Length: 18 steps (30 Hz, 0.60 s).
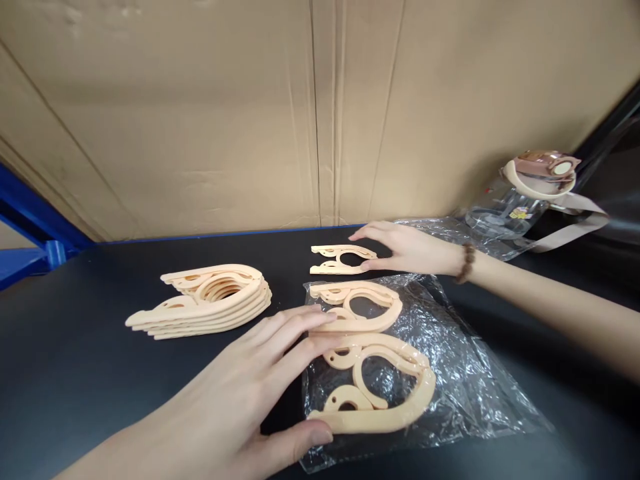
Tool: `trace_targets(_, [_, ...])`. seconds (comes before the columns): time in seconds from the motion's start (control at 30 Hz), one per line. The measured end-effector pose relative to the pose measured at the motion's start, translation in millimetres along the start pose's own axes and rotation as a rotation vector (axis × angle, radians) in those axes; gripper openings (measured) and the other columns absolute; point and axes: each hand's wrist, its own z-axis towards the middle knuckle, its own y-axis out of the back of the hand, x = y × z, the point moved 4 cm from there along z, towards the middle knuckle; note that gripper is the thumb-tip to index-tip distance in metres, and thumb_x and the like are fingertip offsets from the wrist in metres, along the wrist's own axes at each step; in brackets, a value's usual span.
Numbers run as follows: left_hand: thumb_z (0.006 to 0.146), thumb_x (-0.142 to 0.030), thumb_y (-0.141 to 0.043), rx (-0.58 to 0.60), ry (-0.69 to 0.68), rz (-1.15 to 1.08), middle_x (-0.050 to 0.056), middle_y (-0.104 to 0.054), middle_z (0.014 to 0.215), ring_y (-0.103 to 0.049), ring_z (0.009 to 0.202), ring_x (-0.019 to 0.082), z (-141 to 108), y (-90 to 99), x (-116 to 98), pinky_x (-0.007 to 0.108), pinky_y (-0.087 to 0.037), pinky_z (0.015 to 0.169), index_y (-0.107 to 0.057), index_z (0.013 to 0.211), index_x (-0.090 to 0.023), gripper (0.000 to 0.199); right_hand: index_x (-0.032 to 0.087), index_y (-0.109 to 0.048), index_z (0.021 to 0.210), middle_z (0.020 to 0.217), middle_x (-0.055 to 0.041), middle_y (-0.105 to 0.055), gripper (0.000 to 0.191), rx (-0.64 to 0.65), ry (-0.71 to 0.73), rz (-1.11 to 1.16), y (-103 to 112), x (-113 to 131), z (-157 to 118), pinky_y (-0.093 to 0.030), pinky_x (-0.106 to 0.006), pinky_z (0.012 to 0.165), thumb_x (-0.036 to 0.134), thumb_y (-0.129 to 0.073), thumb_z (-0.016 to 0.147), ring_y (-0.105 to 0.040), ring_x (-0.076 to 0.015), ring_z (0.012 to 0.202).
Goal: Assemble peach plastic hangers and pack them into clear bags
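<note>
My left hand (250,373) spans the open-arm end of the nearest peach folding hanger (375,420), thumb on its near arm and fingertips at its far arm. That hanger is on or in a clear plastic bag (475,373); I cannot tell which. Beside it, farther back, a second folding hanger (395,313) is on or in the bag too, touched by my left fingers. My right hand (400,247) straddles a third folding hanger (340,268) lying behind the bag, thumb at its near edge and fingers along its far edge. A stack of several matching folding hangers (240,310) lies left.
At the back right stands a clear bottle (505,207) with a pinkish lid and a strap (583,223). More clear plastic (445,229) lies by its base. Cardboard (225,120) rises behind the black tabletop (75,373). A blue metal frame (45,207) borders the left.
</note>
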Motion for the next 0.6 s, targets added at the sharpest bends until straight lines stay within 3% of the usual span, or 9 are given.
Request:
trace_targets(0.13, [0.089, -0.050, -0.059, 0.077, -0.014, 0.024, 0.003, -0.038, 0.154, -0.040, 0.138, 0.024, -3, -5.6, 4, 0.037, -0.040, 0.111, -0.027, 0.150, -0.029, 0.071, 0.014, -0.044, 0.140, 0.132, -0.0154, -0.058, 0.079, 0.091, -0.001, 0.076, -15, 0, 27, -0.045, -0.044, 0.099, 0.059, -0.066, 0.078, -0.057, -0.0299, 0.118])
trace_targets(0.3, [0.091, -0.053, -0.055, 0.135, 0.001, 0.039, 0.004, -0.036, 0.156, -0.040, 0.138, 0.024, -2, -5.7, 3, 0.039, -0.041, 0.111, -0.029, 0.150, -0.027, 0.070, 0.016, -0.038, 0.143, 0.122, -0.0140, -0.064, 0.080, 0.088, -0.002, 0.092, -13, 0, 30, -0.050, -0.040, 0.091, 0.049, -0.069, 0.076, -0.063, -0.0273, 0.107])
trace_targets(0.43, [0.090, -0.054, -0.055, 0.139, 0.007, 0.035, 0.004, -0.036, 0.155, -0.040, 0.138, 0.025, -2, -6.3, 2, 0.040, -0.041, 0.111, -0.030, 0.150, -0.028, 0.070, 0.022, -0.039, 0.141, 0.124, -0.0090, -0.064, 0.072, 0.009, -0.041, 0.013, 8, -3, 7, -0.050, -0.041, 0.090, 0.045, -0.066, 0.078, -0.063, -0.0276, 0.107])
trace_targets(0.6, [0.088, -0.051, -0.060, 0.096, 0.007, 0.004, 0.003, -0.041, 0.152, -0.044, 0.136, 0.025, -2, -6.6, 3, 0.039, -0.041, 0.110, -0.036, 0.147, -0.029, 0.067, 0.025, -0.042, 0.140, 0.122, -0.0084, -0.066, 0.067, -0.093, -0.166, -0.144, 42, -7, -51, -0.051, -0.042, 0.086, 0.050, -0.063, 0.081, -0.064, -0.0297, 0.105])
